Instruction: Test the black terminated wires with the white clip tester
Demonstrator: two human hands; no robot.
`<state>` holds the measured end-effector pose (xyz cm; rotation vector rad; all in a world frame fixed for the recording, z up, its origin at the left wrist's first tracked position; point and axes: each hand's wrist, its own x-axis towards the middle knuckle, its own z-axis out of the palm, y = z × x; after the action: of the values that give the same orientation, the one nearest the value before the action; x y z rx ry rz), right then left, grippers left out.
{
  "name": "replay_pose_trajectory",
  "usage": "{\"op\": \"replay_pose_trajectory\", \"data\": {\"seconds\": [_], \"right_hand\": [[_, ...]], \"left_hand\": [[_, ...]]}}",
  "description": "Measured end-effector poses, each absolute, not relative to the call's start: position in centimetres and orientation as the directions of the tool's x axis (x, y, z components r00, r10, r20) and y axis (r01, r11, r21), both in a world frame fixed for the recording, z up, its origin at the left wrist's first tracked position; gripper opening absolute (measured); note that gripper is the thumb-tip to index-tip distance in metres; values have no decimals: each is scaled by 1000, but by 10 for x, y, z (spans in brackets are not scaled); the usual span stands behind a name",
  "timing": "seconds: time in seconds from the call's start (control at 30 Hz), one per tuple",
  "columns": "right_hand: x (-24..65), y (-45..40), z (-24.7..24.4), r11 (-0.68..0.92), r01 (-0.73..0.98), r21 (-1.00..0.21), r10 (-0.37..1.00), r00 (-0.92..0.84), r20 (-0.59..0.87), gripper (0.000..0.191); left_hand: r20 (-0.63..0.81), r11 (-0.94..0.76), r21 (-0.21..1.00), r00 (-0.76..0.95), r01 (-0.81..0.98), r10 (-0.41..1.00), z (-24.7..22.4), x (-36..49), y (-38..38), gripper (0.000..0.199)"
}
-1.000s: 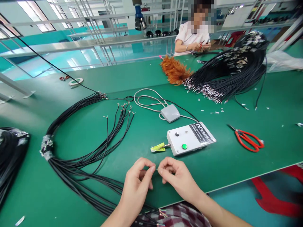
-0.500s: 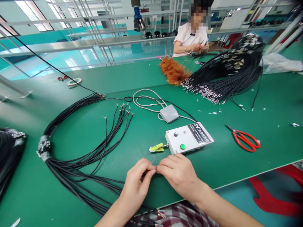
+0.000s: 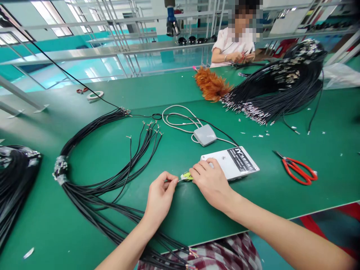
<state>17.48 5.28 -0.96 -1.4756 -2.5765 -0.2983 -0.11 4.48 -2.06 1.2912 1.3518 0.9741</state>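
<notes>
My left hand (image 3: 161,197) is closed, pinching a thin cable whose tip points at a yellow-green clip (image 3: 186,176). The fingers of my right hand (image 3: 210,182) are closed on the clip's right part, at the left side of a white box (image 3: 236,168) with a black label. My right hand covers the box's left part, including its green button. A bundle of black cables (image 3: 104,221) curves on the table from the left, passing beneath my left forearm. It is wrapped near a silvery band (image 3: 60,170); stripped ends show above and below.
Red-handled pliers (image 3: 299,170) lie to the right. Behind the box are a grey pedal (image 3: 205,135) with its cord, an orange feather duster (image 3: 212,85) and a large black cable bundle (image 3: 264,90). A person (image 3: 234,48) works across the green table (image 3: 157,82).
Both hands have moved up and apart from each other. My right hand has reached the clip and box, and my left hand has brought the cable tip close to the clip. The view has shifted slightly.
</notes>
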Motion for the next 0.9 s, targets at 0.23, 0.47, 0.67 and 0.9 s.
{"op": "replay_pose_trajectory", "data": {"seconds": [0.23,0.47,0.67,0.9], "right_hand": [[178,61,-8,542,835,91,808,-548,216,19],[178,62,-6,544,836,69,813,-546,200,18],[174,63,-4,532,845,56,826,-533,184,12],[204,42,11,526,840,-129,800,-438,410,20]], "left_hand": [[-141,124,969,62,214,988,-24,1,51,20],[-161,140,964,78,225,984,-32,2,59,20],[-164,138,963,97,232,982,-32,3,62,20],[-169,135,959,119,251,978,-33,1,65,20]]}}
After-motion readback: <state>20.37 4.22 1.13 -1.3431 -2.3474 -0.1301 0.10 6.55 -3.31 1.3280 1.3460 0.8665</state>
